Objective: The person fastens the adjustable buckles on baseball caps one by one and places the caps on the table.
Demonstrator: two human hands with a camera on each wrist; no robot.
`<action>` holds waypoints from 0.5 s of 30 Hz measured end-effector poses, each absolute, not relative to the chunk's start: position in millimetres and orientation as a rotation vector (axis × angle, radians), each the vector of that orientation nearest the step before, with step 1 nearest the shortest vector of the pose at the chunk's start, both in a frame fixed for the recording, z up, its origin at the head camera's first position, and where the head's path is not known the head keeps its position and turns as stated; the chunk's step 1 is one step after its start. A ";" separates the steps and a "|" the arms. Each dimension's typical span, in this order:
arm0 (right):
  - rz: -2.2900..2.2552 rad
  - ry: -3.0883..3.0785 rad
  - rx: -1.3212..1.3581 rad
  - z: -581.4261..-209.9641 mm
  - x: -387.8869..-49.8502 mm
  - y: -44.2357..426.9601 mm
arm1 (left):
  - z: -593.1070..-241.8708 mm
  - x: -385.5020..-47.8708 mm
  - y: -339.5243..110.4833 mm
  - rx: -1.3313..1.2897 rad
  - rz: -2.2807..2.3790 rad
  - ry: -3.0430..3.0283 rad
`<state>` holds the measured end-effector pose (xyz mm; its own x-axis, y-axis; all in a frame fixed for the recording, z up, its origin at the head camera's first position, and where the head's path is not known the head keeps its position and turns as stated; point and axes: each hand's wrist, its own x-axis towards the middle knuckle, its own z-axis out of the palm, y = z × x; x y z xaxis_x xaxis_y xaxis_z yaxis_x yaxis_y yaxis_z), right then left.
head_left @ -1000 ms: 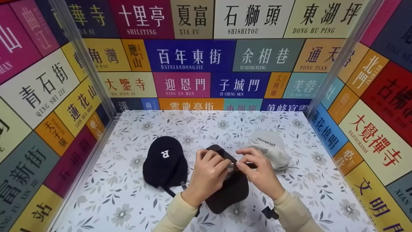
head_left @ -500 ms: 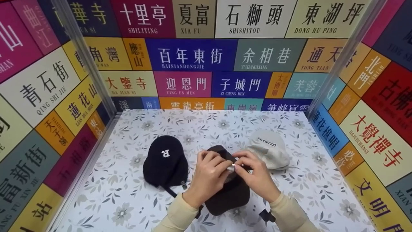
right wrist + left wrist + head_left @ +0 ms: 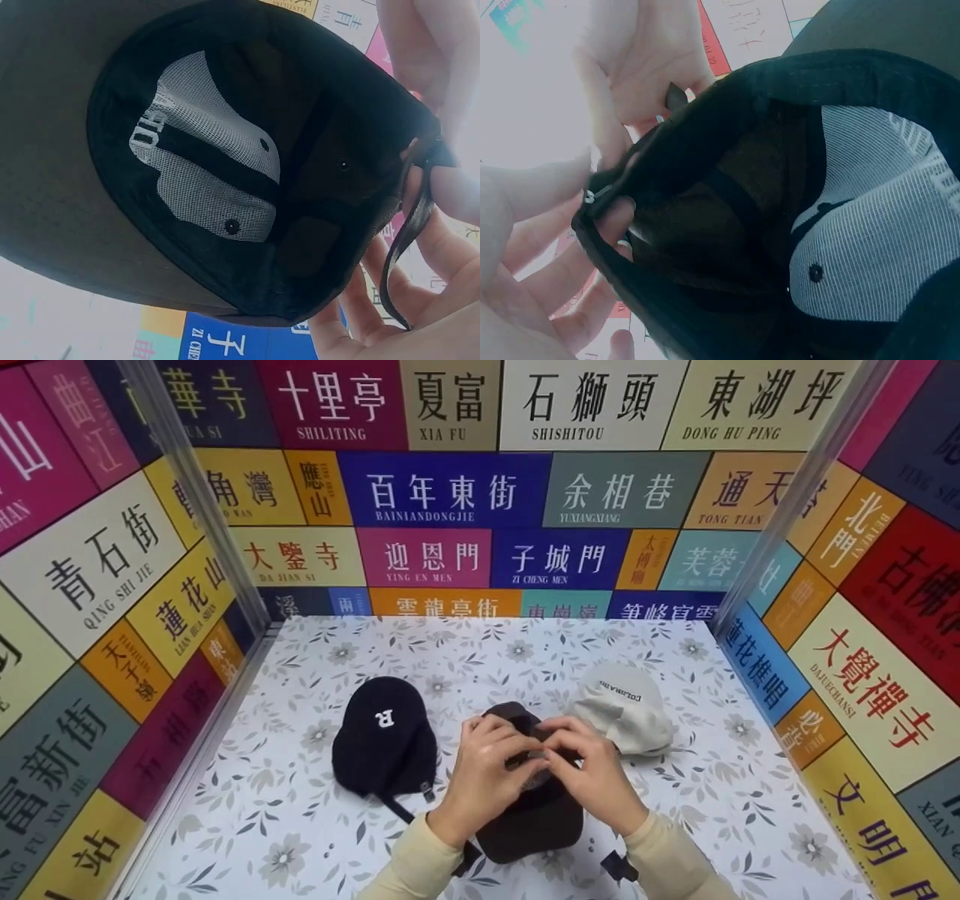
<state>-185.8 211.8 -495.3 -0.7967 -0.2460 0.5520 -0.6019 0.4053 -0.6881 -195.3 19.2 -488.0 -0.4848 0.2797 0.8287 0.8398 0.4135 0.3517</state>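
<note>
Sign-covered walls (image 3: 442,502) around a flowered table (image 3: 247,810)

From my station I see the brown cap (image 3: 529,821) near the table's middle, between the black cap (image 3: 382,735) on the left and the pale cap (image 3: 622,709) farther off to the right. Its brim (image 3: 45,165) juts to the near side. The left hand (image 3: 491,769) pinches the back band (image 3: 630,281) and the right hand (image 3: 592,772) pinches the strap (image 3: 397,259), fingertips close together. Whether the cap rests on the table I cannot tell. I judge it light, its crown (image 3: 315,247) soft, its brim stiffer, the strap thin and possibly slippery; I'd grip the band firmly and take the strap between finger and thumb.
</note>
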 end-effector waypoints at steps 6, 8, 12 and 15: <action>1.286 -2.400 0.815 -501.9 -192.3 223.8 | -489.0 -194.5 21.1 -0.922 -1.070 -1.971; 1.278 -2.430 0.842 -501.5 -193.0 226.1 | -489.0 -194.6 21.4 -0.917 -1.069 -1.965; 1.241 -2.444 0.878 -501.2 -194.3 228.9 | -488.6 -194.6 22.2 -0.934 -1.043 -1.971; 1.276 -2.446 0.915 -498.7 -194.7 232.3 | -488.8 -194.1 23.3 -0.969 -1.021 -1.967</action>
